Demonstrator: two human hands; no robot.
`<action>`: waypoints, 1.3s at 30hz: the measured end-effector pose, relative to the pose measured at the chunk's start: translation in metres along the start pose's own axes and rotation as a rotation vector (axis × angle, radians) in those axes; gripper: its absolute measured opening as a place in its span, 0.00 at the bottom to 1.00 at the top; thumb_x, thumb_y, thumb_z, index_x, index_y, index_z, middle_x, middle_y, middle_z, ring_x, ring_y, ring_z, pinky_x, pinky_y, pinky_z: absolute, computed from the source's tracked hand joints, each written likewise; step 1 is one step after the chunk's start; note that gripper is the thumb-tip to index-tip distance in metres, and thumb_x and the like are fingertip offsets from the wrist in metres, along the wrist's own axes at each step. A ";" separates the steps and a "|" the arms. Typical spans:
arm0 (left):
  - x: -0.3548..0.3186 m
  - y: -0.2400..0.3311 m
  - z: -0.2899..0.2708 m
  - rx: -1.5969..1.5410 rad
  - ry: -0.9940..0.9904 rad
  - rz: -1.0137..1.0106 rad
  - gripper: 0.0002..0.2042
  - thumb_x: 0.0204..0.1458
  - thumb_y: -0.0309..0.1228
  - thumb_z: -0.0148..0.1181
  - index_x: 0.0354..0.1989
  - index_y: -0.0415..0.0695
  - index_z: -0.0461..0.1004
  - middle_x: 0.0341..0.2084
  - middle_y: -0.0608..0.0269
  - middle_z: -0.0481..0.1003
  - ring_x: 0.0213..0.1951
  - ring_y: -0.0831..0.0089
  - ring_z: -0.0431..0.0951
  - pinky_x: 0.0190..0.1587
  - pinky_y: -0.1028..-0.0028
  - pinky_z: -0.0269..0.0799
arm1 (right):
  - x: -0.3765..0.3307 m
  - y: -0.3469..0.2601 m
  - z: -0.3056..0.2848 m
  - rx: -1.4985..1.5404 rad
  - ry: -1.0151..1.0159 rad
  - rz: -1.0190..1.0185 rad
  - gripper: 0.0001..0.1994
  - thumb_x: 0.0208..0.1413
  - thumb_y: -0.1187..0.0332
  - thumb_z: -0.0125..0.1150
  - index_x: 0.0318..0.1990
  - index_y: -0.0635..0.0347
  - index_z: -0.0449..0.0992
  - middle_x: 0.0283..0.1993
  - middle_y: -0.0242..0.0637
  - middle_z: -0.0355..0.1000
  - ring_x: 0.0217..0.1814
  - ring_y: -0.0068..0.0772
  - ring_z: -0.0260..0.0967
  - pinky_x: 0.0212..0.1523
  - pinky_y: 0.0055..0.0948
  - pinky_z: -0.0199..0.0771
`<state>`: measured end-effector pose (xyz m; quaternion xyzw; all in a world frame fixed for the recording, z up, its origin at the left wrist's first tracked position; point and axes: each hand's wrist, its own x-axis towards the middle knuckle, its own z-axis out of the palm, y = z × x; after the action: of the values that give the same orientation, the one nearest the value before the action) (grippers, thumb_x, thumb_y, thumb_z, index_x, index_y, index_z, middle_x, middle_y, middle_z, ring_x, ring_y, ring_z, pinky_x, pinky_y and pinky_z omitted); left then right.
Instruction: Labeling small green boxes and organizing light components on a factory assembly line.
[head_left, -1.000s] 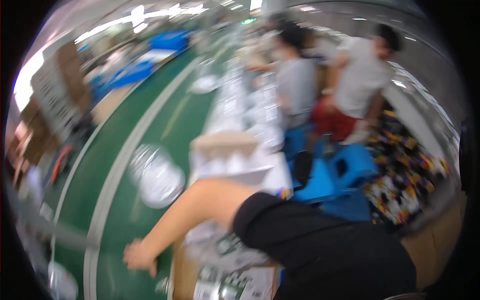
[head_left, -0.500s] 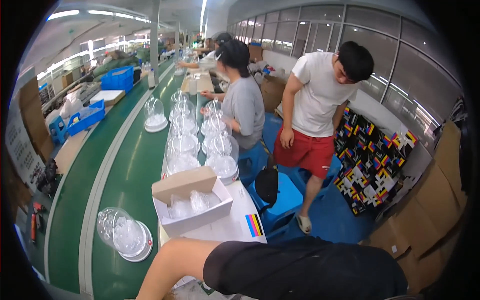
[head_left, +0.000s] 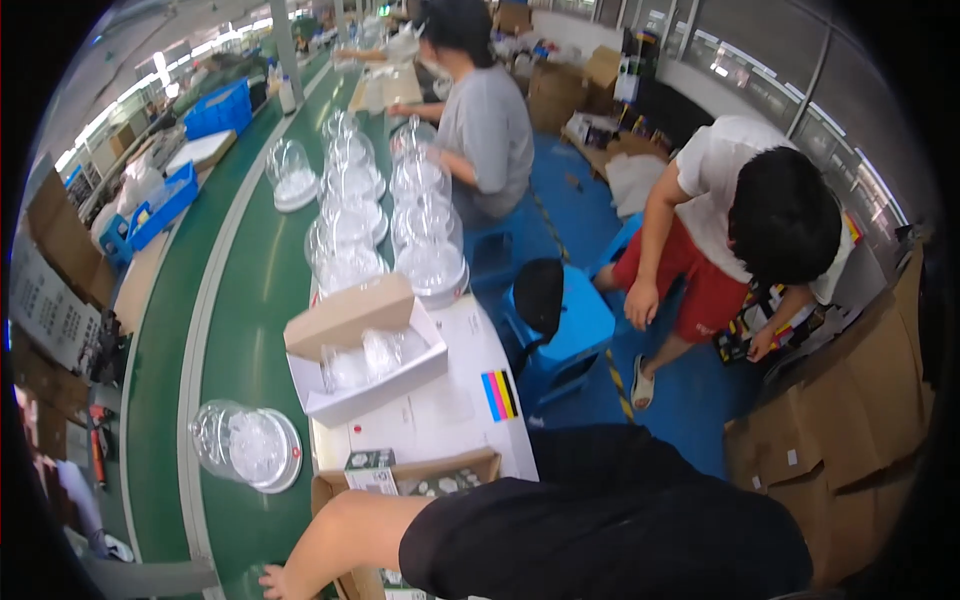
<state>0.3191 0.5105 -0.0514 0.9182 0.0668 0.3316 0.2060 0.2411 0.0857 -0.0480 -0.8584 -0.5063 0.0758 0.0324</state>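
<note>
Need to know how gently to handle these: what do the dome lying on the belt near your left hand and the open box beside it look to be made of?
The dome looks like clear, glossy plastic: you see the green belt through it and it catches highlights; glass can't be ruled out. The open box looks like matte paperboard, brown on the flap and white on the walls, with folded edges. The left hand lies at the frame's lower edge.

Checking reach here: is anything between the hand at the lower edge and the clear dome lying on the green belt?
Nothing visible does. Only bare green belt lies between the left hand and the clear dome; the open cardboard box stands off to the right, beside the forearm.
</note>
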 end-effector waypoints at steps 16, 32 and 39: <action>-0.301 0.313 -0.223 -0.080 -0.903 0.102 0.11 0.59 0.26 0.53 0.47 0.33 0.73 0.34 0.51 0.78 0.36 0.67 0.79 0.40 0.73 0.74 | -0.016 0.011 -0.038 0.596 0.169 0.235 0.20 0.38 0.61 0.61 0.42 0.59 0.77 0.51 0.47 0.72 0.55 0.46 0.69 0.48 0.45 0.73; -0.355 0.470 -0.118 -0.035 -0.804 0.139 0.30 0.47 0.33 0.66 0.59 0.36 0.63 0.55 0.45 0.66 0.57 0.49 0.66 0.58 0.61 0.63 | -0.398 -0.086 -0.064 0.981 0.831 0.189 0.08 0.50 0.79 0.58 0.38 0.64 0.77 0.35 0.42 0.76 0.33 0.37 0.75 0.35 0.28 0.74; -0.403 0.479 -0.097 -0.111 -0.467 -0.022 0.40 0.42 0.24 0.68 0.65 0.36 0.54 0.63 0.46 0.59 0.64 0.51 0.58 0.65 0.60 0.51 | -0.482 -0.130 0.011 1.220 0.606 0.670 0.07 0.53 0.75 0.58 0.39 0.62 0.77 0.35 0.37 0.76 0.29 0.26 0.73 0.29 0.23 0.72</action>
<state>-0.0601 0.0044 -0.0153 0.9565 0.0091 0.1112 0.2695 -0.1022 -0.2732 0.0056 -0.7794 -0.0560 0.1093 0.6144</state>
